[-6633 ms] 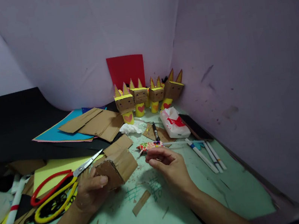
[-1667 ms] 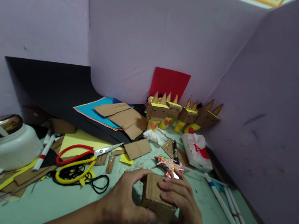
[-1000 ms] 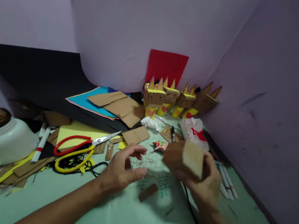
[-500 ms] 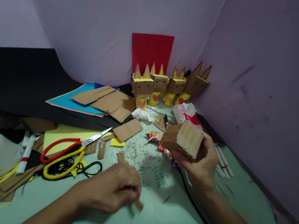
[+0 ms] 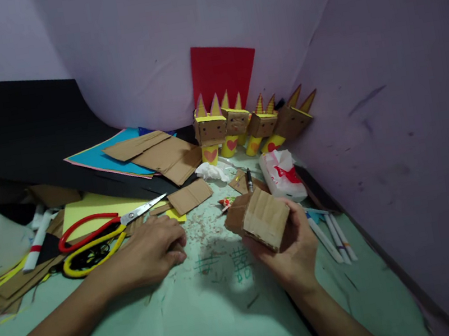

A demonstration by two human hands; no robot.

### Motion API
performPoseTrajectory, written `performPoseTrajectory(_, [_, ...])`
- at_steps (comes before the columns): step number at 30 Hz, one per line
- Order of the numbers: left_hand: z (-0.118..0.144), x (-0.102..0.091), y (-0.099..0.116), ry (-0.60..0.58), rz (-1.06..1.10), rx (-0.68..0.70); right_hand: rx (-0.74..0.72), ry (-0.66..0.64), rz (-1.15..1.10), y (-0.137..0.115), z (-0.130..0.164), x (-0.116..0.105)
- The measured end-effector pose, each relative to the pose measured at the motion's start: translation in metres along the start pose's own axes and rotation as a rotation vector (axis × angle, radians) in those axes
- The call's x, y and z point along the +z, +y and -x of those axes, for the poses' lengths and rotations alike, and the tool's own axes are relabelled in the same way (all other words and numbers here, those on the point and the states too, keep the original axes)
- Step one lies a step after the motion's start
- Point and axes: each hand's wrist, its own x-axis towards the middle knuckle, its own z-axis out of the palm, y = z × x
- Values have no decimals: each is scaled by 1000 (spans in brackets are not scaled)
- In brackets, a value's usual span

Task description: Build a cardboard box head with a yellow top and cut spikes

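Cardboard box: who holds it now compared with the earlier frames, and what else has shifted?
The cardboard box passed from the left hand's grip, through both hands, into the right hand alone, now lifted off the green mat. The left hand let go, picked at a small cardboard strip, and now rests palm-down on the mat near the scissors. The cardboard figures, markers and scissors stayed put.

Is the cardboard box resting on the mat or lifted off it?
Lifted: the right hand holds the cardboard box tilted above the green mat.
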Motion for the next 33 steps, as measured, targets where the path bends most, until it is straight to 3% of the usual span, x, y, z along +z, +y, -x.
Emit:
performPoseTrajectory(2, [9,-14,-9,-197,217,52,-7,3,2,1,0,1])
performPoseTrajectory(5, [23,-33,-24,-627,559,204,28,15,-16,1,1,2])
performPoseTrajectory(7, [25,-37,-29,-714,651,236,25,-26,-31,1,1,3])
performPoseTrajectory(9, [20,-32,-28,-554,693,199,17,-141,-26,2,2,4])
performPoseTrajectory(12, [9,-13,-15,-36,629,18,39,-388,42,3,6,7])
performPoseTrajectory(13, [6,-5,-9,60,579,-18,54,-453,76,3,8,9])
performPoseTrajectory(14, [3,2,-3,89,544,-29,70,-503,105,3,10,11])
performPoseTrajectory(17, [0,18,13,29,490,-22,117,-606,152,2,13,16])
performPoseTrajectory(20, [-2,27,23,80,443,-35,136,-680,134,2,13,16])
performPoseTrajectory(25, [-4,30,29,175,405,-23,20,-703,109,5,10,9])
performPoseTrajectory(33, [-5,34,27,198,373,-23,115,-793,130,1,3,10])
